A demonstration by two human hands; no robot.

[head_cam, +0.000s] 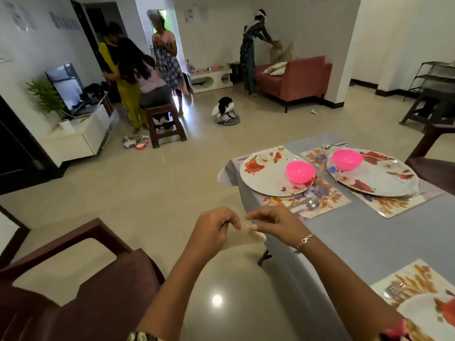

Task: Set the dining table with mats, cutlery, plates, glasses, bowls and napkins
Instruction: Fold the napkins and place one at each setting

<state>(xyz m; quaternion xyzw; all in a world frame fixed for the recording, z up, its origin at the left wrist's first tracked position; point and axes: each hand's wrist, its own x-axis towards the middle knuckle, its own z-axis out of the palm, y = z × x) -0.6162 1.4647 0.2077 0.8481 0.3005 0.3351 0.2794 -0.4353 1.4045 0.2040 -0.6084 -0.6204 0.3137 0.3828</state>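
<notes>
My left hand [213, 230] and my right hand [272, 223] both pinch a pale beige napkin [248, 236] in the air, just off the near left edge of the dining table [349, 242]. On the table two floral mats each carry a flowered plate [264, 177] [384, 178] with a pink bowl [300, 171] [347, 159] on it. A spoon [311, 205] lies on the nearer of those mats, just beyond my right hand. A third mat [411, 279] with part of a plate [423, 313] shows at the bottom right.
A dark brown chair [81, 286] stands at my lower left, another [433, 163] at the table's far right. Several people stand or sit in the room behind, near a brown stool [165, 124] and a red sofa [293, 80]. A bag [226, 112] lies on the floor.
</notes>
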